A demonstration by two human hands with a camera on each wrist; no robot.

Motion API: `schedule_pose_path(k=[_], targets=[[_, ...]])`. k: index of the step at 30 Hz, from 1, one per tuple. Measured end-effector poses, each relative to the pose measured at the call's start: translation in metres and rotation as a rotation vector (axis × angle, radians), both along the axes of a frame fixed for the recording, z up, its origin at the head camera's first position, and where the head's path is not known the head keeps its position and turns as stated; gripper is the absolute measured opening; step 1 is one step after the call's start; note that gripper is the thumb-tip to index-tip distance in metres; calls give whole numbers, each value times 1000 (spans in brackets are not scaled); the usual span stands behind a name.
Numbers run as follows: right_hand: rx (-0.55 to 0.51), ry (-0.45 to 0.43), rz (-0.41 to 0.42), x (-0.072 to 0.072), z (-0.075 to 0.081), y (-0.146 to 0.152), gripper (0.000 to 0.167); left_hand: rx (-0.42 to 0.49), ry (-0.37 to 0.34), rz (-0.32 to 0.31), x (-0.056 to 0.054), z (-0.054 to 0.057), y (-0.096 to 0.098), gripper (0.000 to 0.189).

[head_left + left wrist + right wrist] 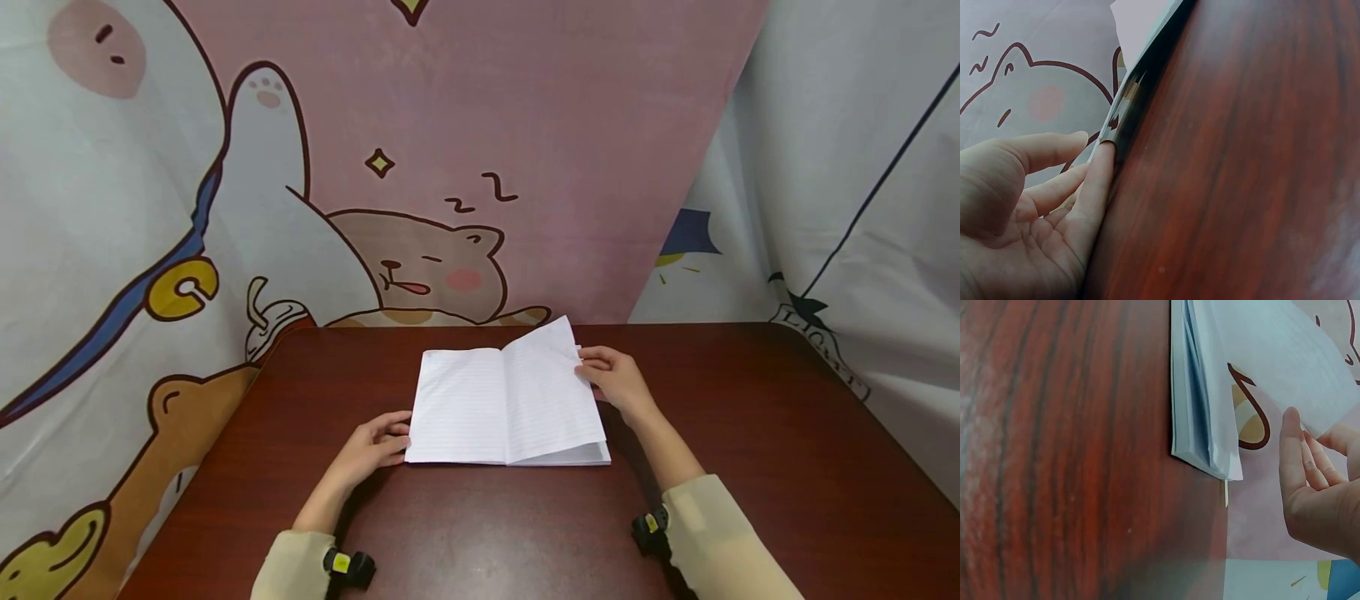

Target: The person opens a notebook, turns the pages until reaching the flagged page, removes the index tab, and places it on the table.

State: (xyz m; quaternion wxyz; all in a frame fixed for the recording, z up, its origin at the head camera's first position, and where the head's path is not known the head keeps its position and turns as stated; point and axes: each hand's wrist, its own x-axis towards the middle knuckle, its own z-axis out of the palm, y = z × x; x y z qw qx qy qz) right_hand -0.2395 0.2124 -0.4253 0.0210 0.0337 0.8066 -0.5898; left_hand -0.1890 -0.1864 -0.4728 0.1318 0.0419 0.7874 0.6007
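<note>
An open notebook (457,408) with lined white pages lies on the dark red-brown table. On its right half one page (551,392) is lifted at a slant, its upper corner standing above the rest. My right hand (617,385) pinches the outer edge of this page between thumb and fingers; the right wrist view shows the page (1297,369) raised well off the stack. At the notebook's left edge, my left hand (372,446) rests with loosely bent fingers. In the left wrist view its fingertips (1100,162) touch that edge, while the thumb stays apart from them.
The table (487,533) has its far edge just behind the notebook. A fabric backdrop (585,167) with cartoon animals hangs behind and to the left; white cloth (847,183) hangs at the right. Each sleeved wrist carries a small black camera (352,568).
</note>
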Motion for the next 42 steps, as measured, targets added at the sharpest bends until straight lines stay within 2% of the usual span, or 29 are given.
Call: schedule_pose_path(k=[22, 35, 42], targets=[[-69, 9, 39, 1, 11, -12, 40, 21, 10, -22, 0, 2, -1, 51], [-108, -28, 73, 0, 18, -26, 44, 20, 9, -26, -1, 2, -2, 51], [-129, -20, 101, 1, 22, -37, 45, 28, 10, -31, -1, 1, -3, 51]])
